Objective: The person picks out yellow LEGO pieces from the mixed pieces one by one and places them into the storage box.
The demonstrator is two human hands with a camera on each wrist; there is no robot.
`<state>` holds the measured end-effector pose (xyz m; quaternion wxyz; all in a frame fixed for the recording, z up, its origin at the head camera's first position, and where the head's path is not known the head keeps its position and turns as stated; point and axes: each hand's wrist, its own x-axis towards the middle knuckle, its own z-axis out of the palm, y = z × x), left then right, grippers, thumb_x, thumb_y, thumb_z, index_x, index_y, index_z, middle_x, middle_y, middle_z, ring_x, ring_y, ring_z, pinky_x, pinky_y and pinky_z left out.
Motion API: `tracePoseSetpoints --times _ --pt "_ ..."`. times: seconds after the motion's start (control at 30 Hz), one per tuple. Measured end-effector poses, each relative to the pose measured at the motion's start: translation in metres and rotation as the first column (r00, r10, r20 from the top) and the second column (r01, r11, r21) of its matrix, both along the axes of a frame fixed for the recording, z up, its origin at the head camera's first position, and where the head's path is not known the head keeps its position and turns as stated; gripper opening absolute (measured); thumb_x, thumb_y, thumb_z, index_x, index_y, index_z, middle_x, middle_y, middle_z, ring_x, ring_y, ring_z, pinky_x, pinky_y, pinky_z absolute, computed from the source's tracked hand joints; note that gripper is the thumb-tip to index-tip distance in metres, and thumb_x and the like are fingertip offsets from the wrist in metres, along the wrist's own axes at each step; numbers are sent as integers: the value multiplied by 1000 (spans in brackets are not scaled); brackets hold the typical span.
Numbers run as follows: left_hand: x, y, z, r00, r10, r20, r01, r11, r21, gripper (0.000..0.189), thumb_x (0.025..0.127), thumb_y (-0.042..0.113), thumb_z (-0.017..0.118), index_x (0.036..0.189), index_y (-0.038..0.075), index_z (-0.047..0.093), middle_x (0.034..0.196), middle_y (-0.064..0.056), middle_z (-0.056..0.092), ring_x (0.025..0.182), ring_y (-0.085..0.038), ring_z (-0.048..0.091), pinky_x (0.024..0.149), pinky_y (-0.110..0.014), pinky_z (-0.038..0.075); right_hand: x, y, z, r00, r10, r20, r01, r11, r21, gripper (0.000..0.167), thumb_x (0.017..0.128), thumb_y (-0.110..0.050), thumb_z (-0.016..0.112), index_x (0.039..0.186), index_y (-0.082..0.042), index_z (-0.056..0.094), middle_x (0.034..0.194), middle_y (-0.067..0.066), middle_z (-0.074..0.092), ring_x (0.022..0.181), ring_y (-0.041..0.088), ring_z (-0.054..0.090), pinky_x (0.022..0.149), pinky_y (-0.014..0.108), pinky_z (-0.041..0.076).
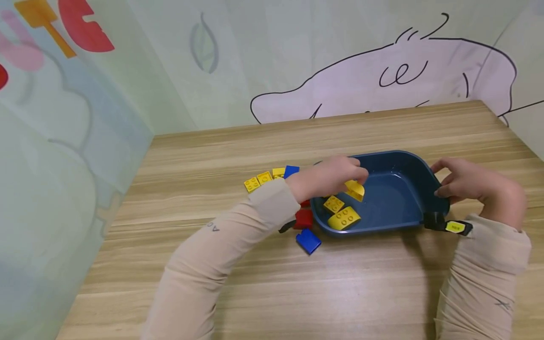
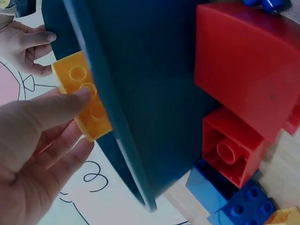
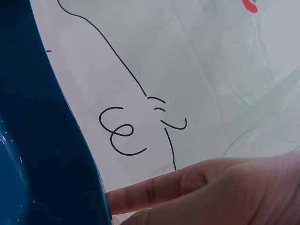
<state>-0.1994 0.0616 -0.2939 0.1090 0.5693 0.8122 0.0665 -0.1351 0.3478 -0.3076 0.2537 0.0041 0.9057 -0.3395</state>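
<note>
My left hand (image 1: pixel 329 177) pinches a yellow toy brick (image 1: pixel 355 190) between thumb and fingers, at the left part of a dark blue plastic bin (image 1: pixel 399 221). In the left wrist view, the brick (image 2: pixel 86 96) shows its hollow underside with round tubes, beside the bin's rim. Two other yellow bricks, a small one (image 1: pixel 334 204) and a longer curved one (image 1: pixel 344 218), lie inside the bin near its left end. At the opposite end, my right hand (image 1: pixel 471 182) grips the rim, thumb over the edge. Its fingertips are partly hidden in the right wrist view.
Left of the bin, red bricks (image 1: pixel 303 219) and a blue brick (image 1: pixel 308 241) lie on the wooden table (image 1: pixel 361 288). Several yellow bricks (image 1: pixel 251 184) and another blue brick (image 1: pixel 291 171) sit beyond the left forearm. A printed wall (image 1: pixel 238 56) borders the table's back.
</note>
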Motion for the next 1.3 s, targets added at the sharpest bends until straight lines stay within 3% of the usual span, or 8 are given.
tracePoseSetpoints --times 0.3,0.77,1.1,1.3 --pt "4 10 -7 998 -38 59 41 998 -46 27 81 11 71 107 10 62 108 -2 60 100 -14 52 87 -14 39 2 -2 4 1000 9 -1 -9 1000 4 51 87 3 51 129 15 24 104 32 56 82 31 64 72 44 51" --pt "4 21 -22 998 -59 17 60 995 -79 26 83 15 69 108 11 63 106 -2 60 98 -14 52 88 -15 39 0 -1 2 1000 15 -8 -15 1000 8 52 86 3 52 129 15 25 104 34 56 81 31 64 72 45 51" --pt "4 21 -29 997 -45 55 50 995 -88 25 85 13 66 110 11 63 108 -3 60 98 -14 52 87 -14 39 0 -1 2 1000 13 -5 -13 1000 3 52 87 3 52 129 15 24 105 34 56 81 31 64 72 45 51" --pt "4 20 -32 998 -50 43 54 994 -97 23 86 12 66 109 11 63 107 -4 60 97 -15 52 87 -14 39 0 -1 2 1000 14 -3 -14 1000 7 52 87 3 52 129 15 24 105 35 56 81 31 64 72 45 51"
